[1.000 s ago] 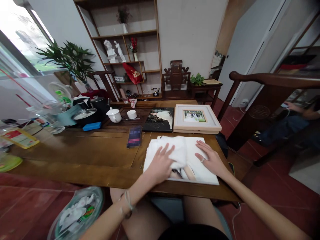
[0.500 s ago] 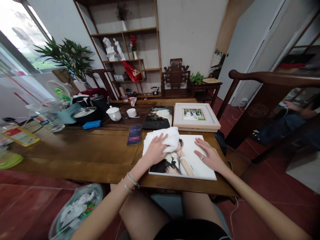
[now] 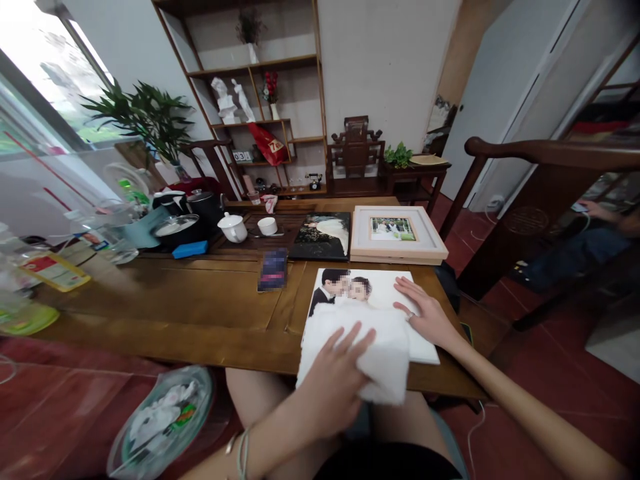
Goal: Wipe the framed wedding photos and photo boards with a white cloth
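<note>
While resting the right hand (image 3: pixel 429 319) palm down and released on the right side of a white photo panel (image 3: pixel 383 288), lays the left hand (image 3: pixel 340 377) over a white cloth (image 3: pixel 387 350), fingers spread; impossible to tell whether gripping or just pressing. Covers the panel's lower part with the cloth, overhanging the near edge. Sits at a wooden table (image 3: pixel 210 300), with the panel flat near its front edge, toward the right end. Has a dark photo panel (image 3: pixel 323 239) and a pale framed picture (image 3: pixel 399 233) side by side just behind.
</note>
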A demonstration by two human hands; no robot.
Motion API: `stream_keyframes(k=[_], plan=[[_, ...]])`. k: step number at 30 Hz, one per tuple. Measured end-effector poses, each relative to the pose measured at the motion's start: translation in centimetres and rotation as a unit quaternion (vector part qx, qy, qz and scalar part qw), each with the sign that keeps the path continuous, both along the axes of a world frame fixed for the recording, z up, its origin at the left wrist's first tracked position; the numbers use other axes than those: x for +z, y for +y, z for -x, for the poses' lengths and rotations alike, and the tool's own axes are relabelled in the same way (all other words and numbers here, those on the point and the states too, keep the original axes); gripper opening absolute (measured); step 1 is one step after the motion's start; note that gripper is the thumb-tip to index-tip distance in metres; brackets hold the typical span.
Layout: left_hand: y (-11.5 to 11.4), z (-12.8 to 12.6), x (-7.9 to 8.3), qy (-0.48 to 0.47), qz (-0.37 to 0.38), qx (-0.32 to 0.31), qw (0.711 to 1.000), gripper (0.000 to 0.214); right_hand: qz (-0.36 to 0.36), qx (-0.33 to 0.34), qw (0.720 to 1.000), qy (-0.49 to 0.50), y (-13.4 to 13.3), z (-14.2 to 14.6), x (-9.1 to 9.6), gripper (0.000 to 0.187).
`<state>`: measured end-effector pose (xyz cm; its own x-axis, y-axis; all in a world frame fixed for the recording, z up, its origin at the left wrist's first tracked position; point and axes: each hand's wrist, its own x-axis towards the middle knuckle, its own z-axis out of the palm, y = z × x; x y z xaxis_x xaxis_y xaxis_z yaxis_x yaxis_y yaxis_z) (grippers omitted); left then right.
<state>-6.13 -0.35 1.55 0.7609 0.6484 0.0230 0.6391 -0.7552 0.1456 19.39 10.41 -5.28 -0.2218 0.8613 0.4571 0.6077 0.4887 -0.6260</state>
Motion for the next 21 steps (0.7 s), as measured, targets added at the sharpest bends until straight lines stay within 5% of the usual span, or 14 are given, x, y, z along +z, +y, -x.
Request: stream_keyframes(k=[7, 10, 13, 18, 21], plan=[[10.5, 0.9, -0.4, 0.012, -0.050, 0.109, 0.993, 0.037, 0.005, -0.010, 1.000, -0.005, -0.1, 0.1, 0.2, 0.037], [12.3, 0.9, -0.8, 0.004, -0.084, 0.109, 0.991, 0.041, 0.003, -0.010, 1.000, -0.004, -0.2, 0.2, 0.2, 0.036], [10.5, 0.3, -1.0, 0.020, -0.081, 0.080, 0.993, 0.035, 0.002, -0.014, 1.000, -0.007, -0.2, 0.2, 0.2, 0.036], [3.1, -1.0, -0.9, 0.020, -0.061, -0.016, 0.998, 0.041, -0.004, 0.009, 1.000, -0.006, -0.1, -0.2, -0.1, 0.041], [1.8, -1.0, -1.0, 0.003, -0.056, -0.029, 0.998, 0.047, -0.012, 0.022, 1.000, 0.001, -0.1, -0.3, -0.1, 0.044]])
